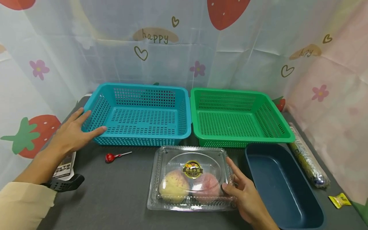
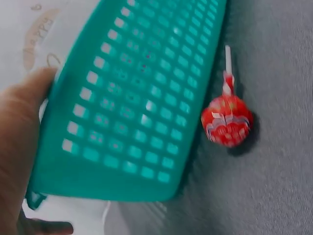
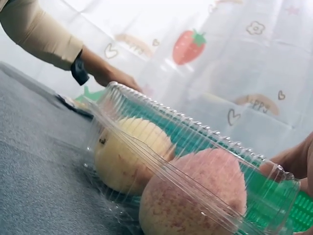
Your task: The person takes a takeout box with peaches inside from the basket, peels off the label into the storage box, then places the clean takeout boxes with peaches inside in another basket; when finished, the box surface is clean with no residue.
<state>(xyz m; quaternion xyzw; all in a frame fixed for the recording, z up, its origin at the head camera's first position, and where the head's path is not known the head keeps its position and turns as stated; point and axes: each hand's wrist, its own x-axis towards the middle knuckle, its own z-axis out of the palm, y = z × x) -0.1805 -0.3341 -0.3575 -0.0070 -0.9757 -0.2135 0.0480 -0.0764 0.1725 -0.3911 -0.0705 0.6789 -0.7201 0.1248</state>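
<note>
At the near left corner of a blue plastic basket (image 1: 143,135), my left hand (image 1: 72,131) grips the rim. Its thumb (image 2: 36,88) reaches over the front edge, with the other fingers spread along the left end. My right hand (image 1: 244,195) holds the right side of a clear plastic fruit box (image 1: 161,159), thumb on top. Through the lid show a yellowish peach-like fruit (image 3: 132,152) and a pink one (image 3: 195,191). The box carries a round black and gold label (image 1: 192,169). A red-wrapped lollipop (image 1: 110,157) lies in front of the blue basket.
Right of the blue basket stands a green basket (image 1: 244,139). A dark blue tub (image 1: 279,188) is beside my right hand. Further right lie a long wrapped packet (image 1: 309,159) and a small yellow packet (image 1: 340,200). A printed packet (image 1: 65,167) lies under my left wrist. Patterned curtains hang behind.
</note>
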